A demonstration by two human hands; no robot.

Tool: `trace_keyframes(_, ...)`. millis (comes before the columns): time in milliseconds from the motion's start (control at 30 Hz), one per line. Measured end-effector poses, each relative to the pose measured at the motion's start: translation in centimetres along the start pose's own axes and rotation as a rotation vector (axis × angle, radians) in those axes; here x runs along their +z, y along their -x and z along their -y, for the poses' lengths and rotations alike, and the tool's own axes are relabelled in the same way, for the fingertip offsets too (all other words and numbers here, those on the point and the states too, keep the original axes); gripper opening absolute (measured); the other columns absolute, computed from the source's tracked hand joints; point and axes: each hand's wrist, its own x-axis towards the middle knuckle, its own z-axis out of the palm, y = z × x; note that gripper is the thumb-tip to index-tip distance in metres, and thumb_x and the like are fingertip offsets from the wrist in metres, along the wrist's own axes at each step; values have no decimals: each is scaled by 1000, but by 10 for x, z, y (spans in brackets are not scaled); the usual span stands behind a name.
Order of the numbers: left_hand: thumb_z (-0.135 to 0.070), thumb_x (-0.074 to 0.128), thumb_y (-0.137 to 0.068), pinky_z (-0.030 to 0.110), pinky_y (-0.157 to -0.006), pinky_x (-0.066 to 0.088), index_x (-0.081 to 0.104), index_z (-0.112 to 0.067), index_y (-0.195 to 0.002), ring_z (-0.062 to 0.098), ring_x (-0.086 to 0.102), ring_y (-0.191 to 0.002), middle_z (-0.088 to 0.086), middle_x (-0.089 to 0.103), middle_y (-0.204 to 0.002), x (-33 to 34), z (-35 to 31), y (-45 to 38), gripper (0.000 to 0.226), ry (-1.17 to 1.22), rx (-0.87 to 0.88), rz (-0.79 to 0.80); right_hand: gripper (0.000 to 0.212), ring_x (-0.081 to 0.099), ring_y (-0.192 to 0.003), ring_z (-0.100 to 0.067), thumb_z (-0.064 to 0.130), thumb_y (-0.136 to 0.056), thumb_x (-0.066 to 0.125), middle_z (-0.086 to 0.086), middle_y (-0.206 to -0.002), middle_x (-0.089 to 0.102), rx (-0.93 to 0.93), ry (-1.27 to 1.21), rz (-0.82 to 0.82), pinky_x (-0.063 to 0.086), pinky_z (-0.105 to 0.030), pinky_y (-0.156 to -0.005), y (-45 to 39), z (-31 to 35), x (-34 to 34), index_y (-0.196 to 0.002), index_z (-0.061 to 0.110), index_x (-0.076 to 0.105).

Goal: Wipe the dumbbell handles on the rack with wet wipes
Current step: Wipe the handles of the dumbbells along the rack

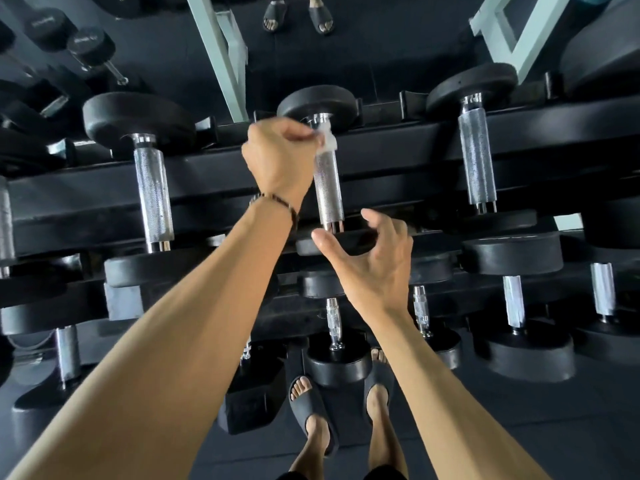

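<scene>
Left hand (278, 152) pinching a crumpled white wet wipe (327, 142) against a knurled chrome dumbbell handle (327, 185), right hand (372, 261) fingers spread loose, black rack (221, 174)

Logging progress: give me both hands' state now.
Left hand: holding the wet wipe at the dumbbell handle.
Right hand: open, holding nothing.

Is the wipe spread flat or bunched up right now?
Bunched. The left hand pinches the wipe as a small crumpled wad against the top of the middle handle.
</scene>
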Motion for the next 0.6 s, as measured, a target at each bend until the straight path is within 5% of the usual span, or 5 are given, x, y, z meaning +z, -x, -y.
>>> trace_keyframes(100, -16, 85, -75, 1, -65, 45, 78, -19, -80, -4, 63, -74, -17, 67, -71, 8, -7, -8, 9, 58, -43, -58, 82, 36, -116, -7, 70, -68, 71, 8, -127, 44, 3, -19, 13, 34, -24, -92, 0, -1, -1, -134, 25, 51)
trace_keyframes(267, -18, 86, -74, 20, -76, 59, 78, -23, -76, 1, 70, -77, -11, 74, -73, -8, 28, 23, 10, 49, -130, 107, 85, 41, -120, -10, 74, -65, 68, 7, -127, 48, 7, -29, 8, 28, -14, -86, -1, 0, -4, -132, 26, 52)
trace_keyframes(467, -11, 85, -74, 27, -77, 61, 79, -22, -77, 12, 72, -81, -4, 75, -78, 10, 5, -14, 12, 287, -297, -45, 85, 47, -122, -14, 70, -64, 74, 5, -130, 50, 83, -77, -1, 41, -27, -96, -2, -3, -8, -132, 24, 53)
trace_keyframes(600, -14, 88, -72, 29, -76, 61, 78, -22, -76, 13, 74, -80, -4, 76, -80, 2, 11, 1, 13, 210, -309, 96, 86, 50, -121, -14, 73, -61, 73, 9, -127, 53, 100, -118, -10, 42, -27, -96, -4, -7, -13, -130, 25, 54)
